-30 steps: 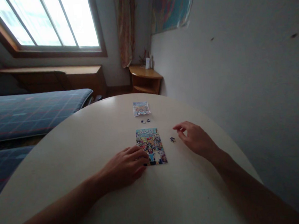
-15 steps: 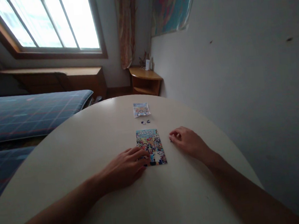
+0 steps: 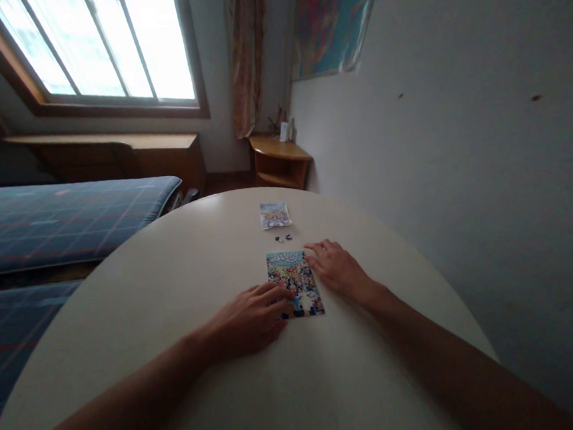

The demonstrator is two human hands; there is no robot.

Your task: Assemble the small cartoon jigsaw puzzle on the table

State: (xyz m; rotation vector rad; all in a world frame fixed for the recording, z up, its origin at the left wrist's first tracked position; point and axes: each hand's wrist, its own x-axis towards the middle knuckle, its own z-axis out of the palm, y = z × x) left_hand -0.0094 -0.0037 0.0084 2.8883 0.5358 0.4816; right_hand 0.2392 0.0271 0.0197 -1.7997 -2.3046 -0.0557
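A small colourful jigsaw puzzle (image 3: pixel 297 277) lies flat on the white table (image 3: pixel 194 250), with a pale patch in its lower right part. My left hand (image 3: pixel 255 317) rests on its lower left side, palm down, fingers stretched out and covering that corner. At the upper right edge is my right hand (image 3: pixel 339 269), its fingers extended and apart, the fingertips touching or just over the border. No object shows in either hand. Just beyond the puzzle lie a few small dark pieces (image 3: pixel 283 238), too small to make out. Behind them is a flat, printed sheet or packet (image 3: pixel 274 215).
The table has a rounded far edge. A white wall (image 3: pixel 437 161) runs along the right. To the left stands a bed with a blue plaid mattress (image 3: pixel 66 214). A wooden corner shelf (image 3: pixel 281 150) and a window (image 3: pixel 101 50) are further back.
My right hand has moved left and slightly forward from the table to the puzzle's upper right edge, its pinched fingers now extended. My left hand stays on the puzzle. The view has shifted slightly.
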